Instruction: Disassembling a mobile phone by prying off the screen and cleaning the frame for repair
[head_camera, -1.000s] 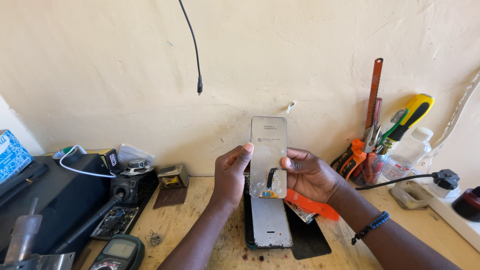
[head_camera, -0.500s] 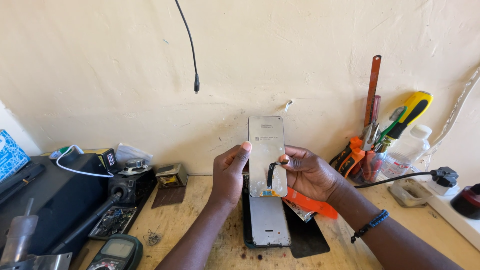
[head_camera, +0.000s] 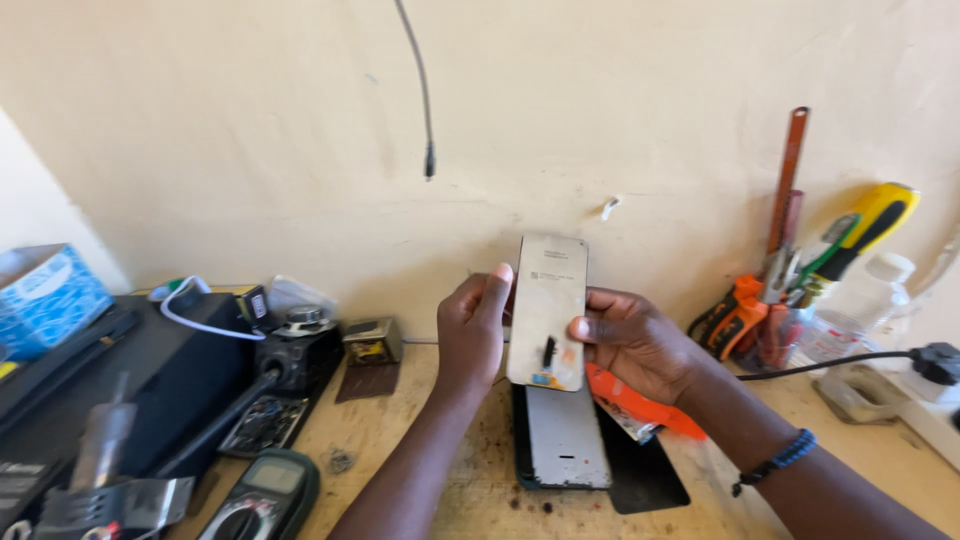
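Above the wooden bench (head_camera: 450, 440), phone screen panel (head_camera: 547, 310) upright, pinched between left hand (head_camera: 472, 330) and right hand (head_camera: 630, 340), fingers curled on both long edges, phone frame (head_camera: 562, 445) flat on black mat (head_camera: 650, 475) below, multimeter (head_camera: 262, 495) lower left.

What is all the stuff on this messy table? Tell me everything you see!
Phone screen panel: one, grey, held upright between both hands.
Phone body: one, grey, flat on a black mat.
Orange packet: one, under the right hand.
Multimeter: one, dark green, front left.
Tissue box: one, blue, far left.
Yellow-handled tool: one, leaning on the wall, right.
Orange pliers: one, right.
Clear bottle: one, right.
Hanging cable: one, dark, on the wall.
Table: one, wooden.
Left hand: holds the panel's left edge.
Right hand: holds the panel's right edge.
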